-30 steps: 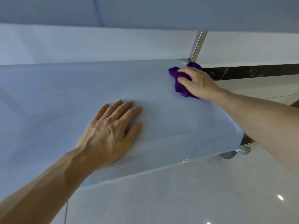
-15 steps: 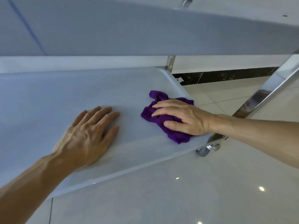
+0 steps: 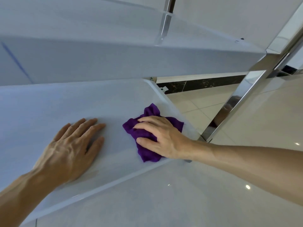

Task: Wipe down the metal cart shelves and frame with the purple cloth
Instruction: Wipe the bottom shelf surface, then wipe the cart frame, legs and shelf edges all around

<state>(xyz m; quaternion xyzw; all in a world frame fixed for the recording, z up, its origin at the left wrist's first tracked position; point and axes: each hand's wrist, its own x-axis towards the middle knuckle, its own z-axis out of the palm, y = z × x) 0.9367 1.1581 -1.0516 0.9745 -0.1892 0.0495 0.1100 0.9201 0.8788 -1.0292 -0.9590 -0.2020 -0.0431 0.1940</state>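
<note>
The purple cloth (image 3: 148,141) lies crumpled on the lower metal shelf (image 3: 49,105) near its right front corner. My right hand (image 3: 161,135) presses flat on top of the cloth, fingers spread over it. My left hand (image 3: 72,148) rests palm down on the bare shelf, a little to the left of the cloth, fingers straight. An upper shelf (image 3: 114,59) hangs over the back of the lower one. A shiny square frame post (image 3: 237,102) rises at the right front corner.
A second chrome post (image 3: 166,18) stands at the back right above the upper shelf. Glossy beige floor tiles (image 3: 262,122) spread to the right and in front. A dark stone skirting (image 3: 205,84) runs along the wall behind.
My right hand has drawn the cloth from the shelf's far right corner toward the front right area. My view has dropped, bringing the upper shelf and front post into sight. The left hand stays put.
</note>
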